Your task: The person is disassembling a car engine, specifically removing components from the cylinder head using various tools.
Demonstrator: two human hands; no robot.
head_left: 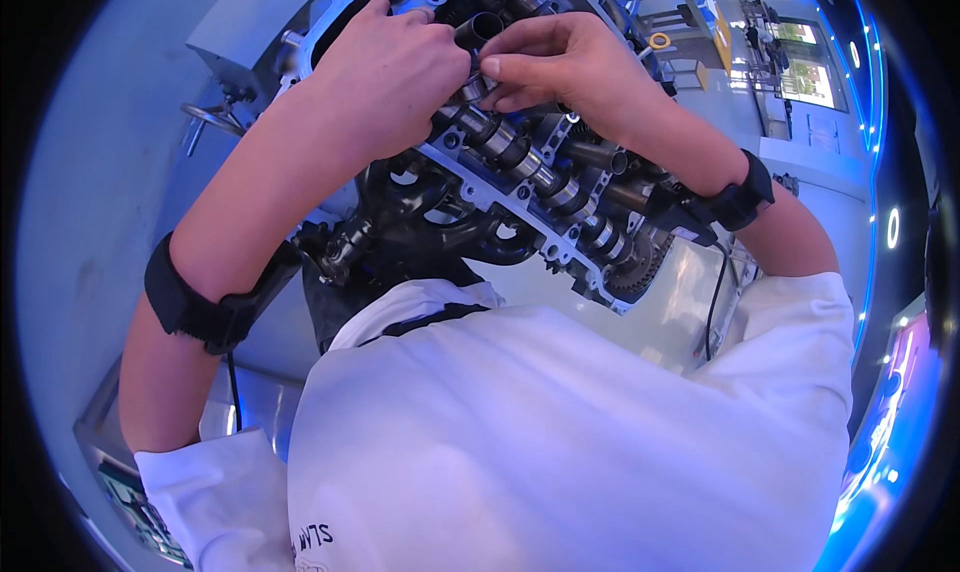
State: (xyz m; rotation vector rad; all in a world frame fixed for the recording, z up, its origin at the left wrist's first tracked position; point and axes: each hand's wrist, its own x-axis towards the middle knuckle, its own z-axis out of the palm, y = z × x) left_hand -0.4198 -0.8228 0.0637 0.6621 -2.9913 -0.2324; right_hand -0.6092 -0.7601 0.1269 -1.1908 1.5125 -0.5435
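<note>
Blue lights (866,127) line the right; left of them, an engine (551,240) bares its camshaft (510,152). The left hand (400,72) curls over the far end, grip hidden. The right hand (568,64) pinches beside a tube (482,29), its hold unclear; a loosened pinch could drop any small part inside.

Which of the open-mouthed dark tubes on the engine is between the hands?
The upper tube, its round mouth showing between the left hand and the right hand; the lower tube lies farther down the picture, below the right hand.
</note>
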